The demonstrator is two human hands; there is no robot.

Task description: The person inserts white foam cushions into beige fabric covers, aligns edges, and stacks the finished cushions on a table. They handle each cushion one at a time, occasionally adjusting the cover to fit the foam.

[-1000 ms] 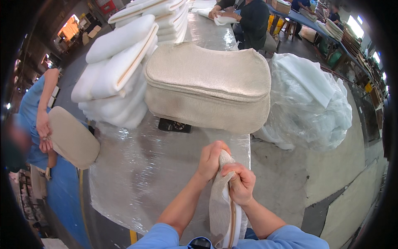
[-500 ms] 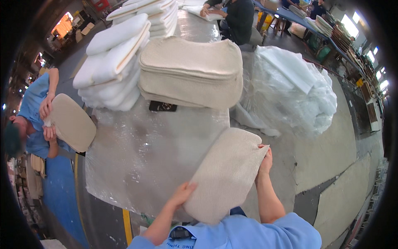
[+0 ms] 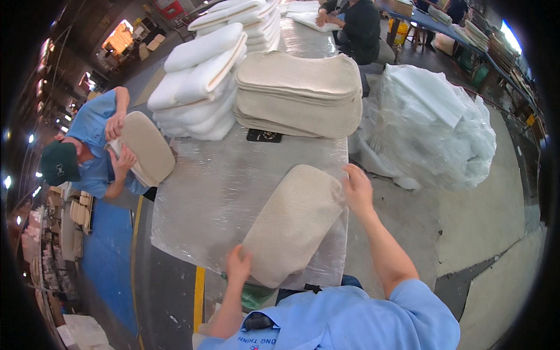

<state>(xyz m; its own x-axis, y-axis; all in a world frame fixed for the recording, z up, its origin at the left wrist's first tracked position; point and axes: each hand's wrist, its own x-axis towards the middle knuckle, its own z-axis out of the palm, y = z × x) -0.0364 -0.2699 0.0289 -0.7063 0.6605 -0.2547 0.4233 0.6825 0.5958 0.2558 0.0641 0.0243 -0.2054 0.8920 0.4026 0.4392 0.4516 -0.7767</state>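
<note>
A beige fabric-covered cushion [image 3: 294, 224], shaped like a long rounded rectangle, lies slantwise at the near edge of the plastic-covered table. Its near end reaches close to my body. My left hand [image 3: 238, 265] grips its lower left edge, with some fingers hidden by the cushion. Beside its upper right corner is my right hand [image 3: 357, 189], fingers apart and slightly blurred; the fabric there is creased. Farther back stands a stack of similar beige cushions [image 3: 297, 96].
White padding stacks [image 3: 195, 87] stand left of the beige stack, a small black item [image 3: 264, 135] before it. A plastic-wrapped bundle [image 3: 434, 134] sits right of the table [image 3: 198, 198]. At left a co-worker [image 3: 96, 140] handles another beige cushion [image 3: 149, 149]; another person [image 3: 357, 29] works behind.
The cushion has come down onto the table, its upper right corner no longer pulled to a point. My right hand has moved up and left. The view has shifted.
</note>
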